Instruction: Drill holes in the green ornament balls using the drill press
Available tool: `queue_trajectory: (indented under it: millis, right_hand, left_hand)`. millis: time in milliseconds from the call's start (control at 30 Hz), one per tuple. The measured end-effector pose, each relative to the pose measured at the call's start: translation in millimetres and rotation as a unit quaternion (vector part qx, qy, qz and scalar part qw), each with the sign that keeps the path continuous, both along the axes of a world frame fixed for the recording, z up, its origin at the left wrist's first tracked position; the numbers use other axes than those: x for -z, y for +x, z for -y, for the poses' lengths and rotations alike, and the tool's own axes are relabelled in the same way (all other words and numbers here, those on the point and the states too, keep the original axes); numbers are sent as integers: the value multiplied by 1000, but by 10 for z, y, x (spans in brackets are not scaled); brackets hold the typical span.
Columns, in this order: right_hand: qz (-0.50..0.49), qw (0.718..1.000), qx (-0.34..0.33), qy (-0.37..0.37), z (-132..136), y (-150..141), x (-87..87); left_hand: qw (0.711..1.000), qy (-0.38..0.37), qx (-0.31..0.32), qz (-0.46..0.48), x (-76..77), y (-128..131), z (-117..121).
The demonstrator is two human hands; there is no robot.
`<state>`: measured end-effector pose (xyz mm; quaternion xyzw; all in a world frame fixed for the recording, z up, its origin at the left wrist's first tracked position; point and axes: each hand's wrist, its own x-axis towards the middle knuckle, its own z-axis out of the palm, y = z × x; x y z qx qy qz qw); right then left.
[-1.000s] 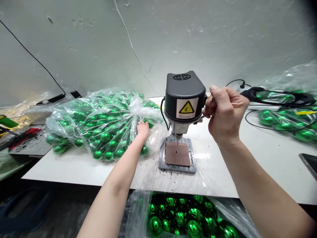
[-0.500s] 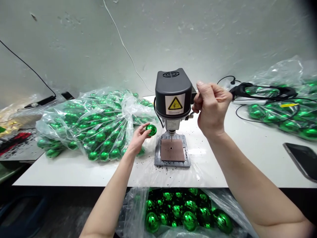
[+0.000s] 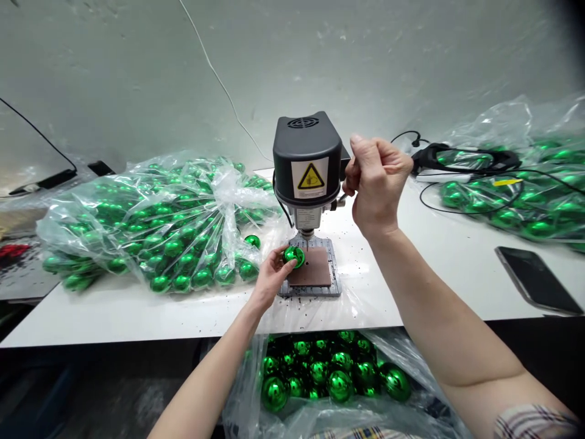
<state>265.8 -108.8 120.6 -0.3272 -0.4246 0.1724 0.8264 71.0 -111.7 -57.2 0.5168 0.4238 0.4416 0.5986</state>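
A small black bench drill [image 3: 307,160] stands on the white table [image 3: 137,311] over a brown base plate [image 3: 315,274]. My left hand [image 3: 272,277] pinches a shiny green ball [image 3: 294,255] at the plate's left edge, just left of the drill bit. My right hand [image 3: 375,183] is closed in a fist around the drill's side lever, which is mostly hidden by the fingers.
A clear bag full of green balls [image 3: 150,225] lies left of the drill. Another open bag of green balls [image 3: 329,375] sits below the table's front edge. More bagged balls and black cables [image 3: 503,189] lie at right, with a dark phone [image 3: 532,280] nearby.
My left hand drew a green ball out of the left bag and carried it right to the drill's base plate. My right hand stayed on the lever.
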Motion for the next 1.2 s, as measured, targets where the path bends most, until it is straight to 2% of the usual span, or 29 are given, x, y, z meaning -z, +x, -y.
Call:
queue_trajectory:
  millis: [133, 333, 533, 733, 833, 1000, 1200]
  right_hand:
    - [14, 1000, 18, -16, -28, 8, -6]
    - [-6, 1000, -3, -30, -153, 55, -68]
    - [18, 997, -10, -68, -248, 98, -88]
    - [6, 999, -7, -51, -159, 58, -95]
    - [28, 999, -1, -41, -21, 27, -40]
    - [43, 999, 22, 12, 210, -44, 172]
    - [51, 997, 48, 41, 301, -98, 374]
  left_hand:
    - [995, 65, -13, -78, 109, 119, -62]
    - [985, 98, -11, -139, 220, 212, -120]
    - [959, 166, -33, -229, 276, 300, -61]
    - [958, 179, -43, -221, 299, 355, -34]
    - [958, 181, -44, -217, 298, 356, -21]
    - [959, 173, -42, -222, 299, 354, -3]
    - [961, 178, -45, -208, 309, 358, -2]
